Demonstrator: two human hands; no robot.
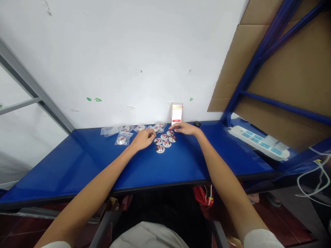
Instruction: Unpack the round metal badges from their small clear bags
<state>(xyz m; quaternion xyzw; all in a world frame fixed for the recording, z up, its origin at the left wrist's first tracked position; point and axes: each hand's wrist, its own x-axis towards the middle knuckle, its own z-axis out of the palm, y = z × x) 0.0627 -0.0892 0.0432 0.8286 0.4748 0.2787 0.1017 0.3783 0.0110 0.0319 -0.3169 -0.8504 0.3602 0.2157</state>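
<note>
Several silver domed discs with red straps, which look like finger cymbals (167,144), lie in a cluster on the blue table (165,168). My right hand (184,128) reaches over the farthest finger cymbal (170,133), its thumb and fingertips closed at the red strap. Left of the cluster, my left hand (143,139) has its fingers curled together close to the nearest finger cymbal (157,141) on that side. Whatever may be in those fingers is hidden. Bagged finger cymbals (121,140) in clear plastic lie behind and left of my left hand.
A phone (177,115) with a lit screen leans on the white wall (155,51). Next to it sits a small black object (197,123). A white power strip (258,141) lies at right, by a blue metal frame (248,72) and cardboard (297,75).
</note>
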